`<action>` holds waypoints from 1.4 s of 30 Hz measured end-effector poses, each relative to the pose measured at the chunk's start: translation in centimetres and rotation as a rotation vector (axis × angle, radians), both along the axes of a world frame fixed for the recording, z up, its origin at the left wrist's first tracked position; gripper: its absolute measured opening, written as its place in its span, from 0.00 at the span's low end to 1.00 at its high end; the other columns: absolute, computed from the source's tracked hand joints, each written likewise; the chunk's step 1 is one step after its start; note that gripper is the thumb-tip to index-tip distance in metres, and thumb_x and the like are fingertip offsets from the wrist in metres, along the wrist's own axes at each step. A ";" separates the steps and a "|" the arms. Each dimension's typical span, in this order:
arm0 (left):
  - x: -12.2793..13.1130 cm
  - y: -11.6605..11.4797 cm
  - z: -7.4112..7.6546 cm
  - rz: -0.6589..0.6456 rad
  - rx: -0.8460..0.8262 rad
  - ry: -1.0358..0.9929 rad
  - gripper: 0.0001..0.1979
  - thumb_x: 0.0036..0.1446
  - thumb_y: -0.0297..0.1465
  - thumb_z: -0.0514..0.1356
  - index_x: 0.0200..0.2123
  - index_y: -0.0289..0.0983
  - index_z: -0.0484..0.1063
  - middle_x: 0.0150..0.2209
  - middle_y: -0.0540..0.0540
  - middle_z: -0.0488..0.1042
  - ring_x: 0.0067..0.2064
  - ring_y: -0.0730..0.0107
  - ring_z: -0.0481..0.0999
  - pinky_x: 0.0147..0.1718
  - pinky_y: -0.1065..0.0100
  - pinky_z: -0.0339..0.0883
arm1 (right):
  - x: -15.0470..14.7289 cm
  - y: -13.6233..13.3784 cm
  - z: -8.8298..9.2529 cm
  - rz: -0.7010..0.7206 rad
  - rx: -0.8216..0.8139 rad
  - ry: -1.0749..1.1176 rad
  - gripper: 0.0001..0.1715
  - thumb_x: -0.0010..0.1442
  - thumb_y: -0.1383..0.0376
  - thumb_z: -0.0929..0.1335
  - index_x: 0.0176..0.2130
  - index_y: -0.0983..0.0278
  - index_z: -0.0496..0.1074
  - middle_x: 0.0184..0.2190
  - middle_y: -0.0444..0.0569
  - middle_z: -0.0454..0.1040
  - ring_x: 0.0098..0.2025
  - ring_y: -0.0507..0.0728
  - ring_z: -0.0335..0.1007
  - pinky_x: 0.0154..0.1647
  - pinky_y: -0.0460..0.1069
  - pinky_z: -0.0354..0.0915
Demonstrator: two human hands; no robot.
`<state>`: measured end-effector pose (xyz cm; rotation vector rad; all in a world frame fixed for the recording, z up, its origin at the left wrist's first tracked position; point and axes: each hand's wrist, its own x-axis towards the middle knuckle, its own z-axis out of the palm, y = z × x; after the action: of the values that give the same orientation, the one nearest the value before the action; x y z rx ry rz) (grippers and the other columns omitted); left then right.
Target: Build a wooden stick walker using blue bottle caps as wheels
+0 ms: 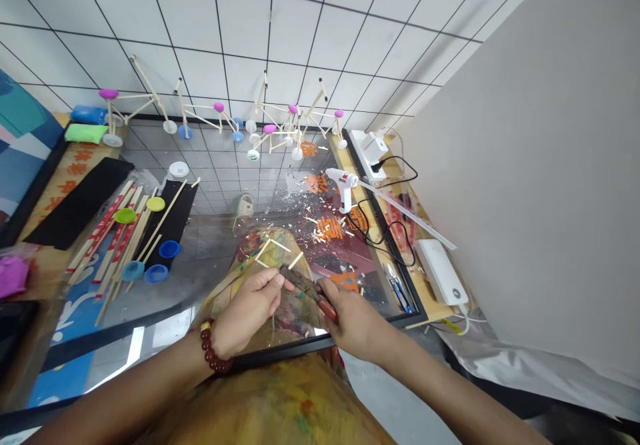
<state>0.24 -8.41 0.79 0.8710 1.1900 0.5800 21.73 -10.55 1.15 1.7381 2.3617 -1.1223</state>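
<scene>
My right hand [357, 318] is closed around the red handles of old pliers [303, 284], low over the near middle of the glass-topped table [215, 298]. At the tip of the pliers' jaws, my left hand [253, 305] pinches with thumb and forefinger; what lies between them is too small or hidden to make out. Just beyond the jaws lie short cut pieces of wooden stick [280, 245]. Another short stick piece [296, 260] rests right beside the pliers.
A white glue gun [345, 185] with a long glue stick stands right, its cable trailing. Blue-handled cutters [399, 292] lie near the right edge. Wood scraps [325, 225] litter the glass. Stick models with coloured discs [270, 128] line the back; chopsticks [130, 238] and bottle caps [169, 249] lie left.
</scene>
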 end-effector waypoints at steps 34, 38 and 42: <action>2.2 1.5 -0.7 -0.024 -0.051 -0.219 0.13 0.59 0.41 0.60 0.37 0.36 0.69 0.22 0.56 0.60 0.19 0.83 0.51 0.18 0.77 0.42 | 5.6 1.3 1.0 -0.181 -0.356 0.570 0.30 0.56 0.59 0.69 0.56 0.62 0.65 0.42 0.48 0.72 0.44 0.57 0.69 0.45 0.50 0.66; 4.1 4.1 -0.4 0.026 -0.273 -0.358 0.17 0.52 0.41 0.67 0.35 0.35 0.69 0.23 0.57 0.59 0.18 0.86 0.47 0.16 0.77 0.36 | 6.5 1.2 1.8 -0.078 -0.211 0.337 0.28 0.56 0.66 0.68 0.57 0.61 0.67 0.43 0.47 0.75 0.46 0.59 0.70 0.48 0.53 0.66; 5.0 6.3 -0.1 -0.142 -0.105 -0.244 0.20 0.44 0.42 0.73 0.28 0.32 0.73 0.21 0.56 0.59 0.18 0.87 0.48 0.17 0.76 0.33 | 7.0 0.9 2.8 0.039 -0.201 0.240 0.30 0.56 0.70 0.66 0.58 0.60 0.67 0.45 0.48 0.76 0.45 0.59 0.71 0.49 0.53 0.67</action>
<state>5.27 -2.10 0.68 0.7652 0.9216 0.4885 28.70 -9.69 3.92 1.5632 2.2952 -1.5799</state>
